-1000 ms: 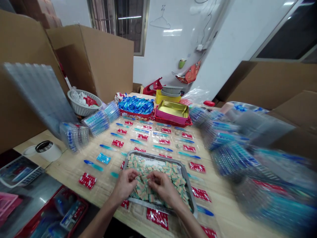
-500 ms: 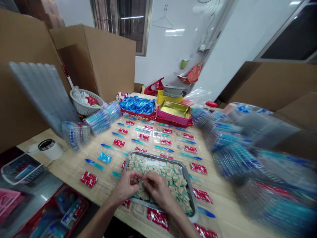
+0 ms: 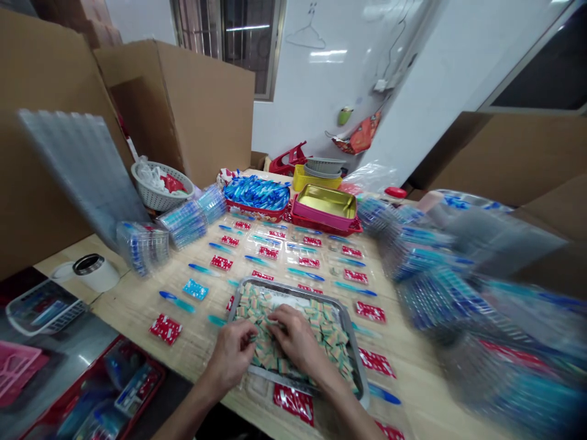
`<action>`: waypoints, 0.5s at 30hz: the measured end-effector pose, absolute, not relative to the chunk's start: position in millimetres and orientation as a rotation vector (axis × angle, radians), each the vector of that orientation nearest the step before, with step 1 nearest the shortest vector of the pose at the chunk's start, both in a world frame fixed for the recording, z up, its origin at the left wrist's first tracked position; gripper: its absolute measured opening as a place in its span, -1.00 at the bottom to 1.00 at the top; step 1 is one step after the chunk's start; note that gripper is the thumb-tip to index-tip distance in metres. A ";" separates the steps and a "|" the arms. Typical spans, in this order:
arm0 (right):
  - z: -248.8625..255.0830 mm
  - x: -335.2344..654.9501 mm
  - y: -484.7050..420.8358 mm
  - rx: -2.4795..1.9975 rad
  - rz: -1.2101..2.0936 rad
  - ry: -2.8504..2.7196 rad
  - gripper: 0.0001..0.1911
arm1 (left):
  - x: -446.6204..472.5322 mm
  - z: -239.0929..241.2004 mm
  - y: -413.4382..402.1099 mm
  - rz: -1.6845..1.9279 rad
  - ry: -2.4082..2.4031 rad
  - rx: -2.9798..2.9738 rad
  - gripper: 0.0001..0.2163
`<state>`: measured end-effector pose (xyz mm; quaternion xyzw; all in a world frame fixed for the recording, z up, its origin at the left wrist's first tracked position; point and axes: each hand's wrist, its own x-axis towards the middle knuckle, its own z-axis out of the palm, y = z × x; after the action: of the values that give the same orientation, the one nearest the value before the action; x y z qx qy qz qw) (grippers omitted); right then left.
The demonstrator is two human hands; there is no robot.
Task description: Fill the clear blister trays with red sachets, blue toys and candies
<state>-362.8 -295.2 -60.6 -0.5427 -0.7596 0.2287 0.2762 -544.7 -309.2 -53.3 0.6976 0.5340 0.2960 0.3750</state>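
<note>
Under my hands is a grey metal tray (image 3: 358, 360) of small green-and-tan square pieces (image 3: 331, 335), heaped loosely. My left hand (image 3: 233, 355) hovers at the tray's left edge, its thumb and fingers curled together. A tiny greenish bit shows at those fingertips, but what they hold is not clear. Over the middle of the pieces, my right hand (image 3: 296, 339) reaches down with bent fingers, the thumb a little apart from the index finger. Its fingertips are among the pieces, and no held piece can be made out.
Rows of clear plastic packs with blue pens (image 3: 177, 300) and red dotted packets (image 3: 166, 329) surround the tray. A tub of blue pens (image 3: 257, 192) and a gold-lined tin (image 3: 328, 203) stand behind. Stacked packs (image 3: 452, 299) line the right; a white cup (image 3: 97, 274) sits left.
My hands, close together at the fingertips before, have moved apart. The left hand has drawn back slightly left and down; the right has shifted slightly up and right over the pieces.
</note>
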 end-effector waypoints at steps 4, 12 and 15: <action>-59.4 -372.0 -299.1 -1.595 0.435 -2.147 -0.89 | -543.1 -50.9 -311.8 0.752 1.377 1.885 -0.77; -62.8 -367.0 -312.4 -1.556 0.416 -2.069 -0.80 | -539.7 -65.5 -314.8 0.816 1.328 2.002 -0.67; -59.0 -366.5 -311.2 -1.457 0.483 -2.039 -0.78 | -538.8 -78.7 -317.7 0.897 1.267 2.123 -0.50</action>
<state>-366.5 -311.2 -59.0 -0.5463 -0.7644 0.1813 0.2905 -538.8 -317.7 -78.7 0.7810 0.4659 0.3300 0.2532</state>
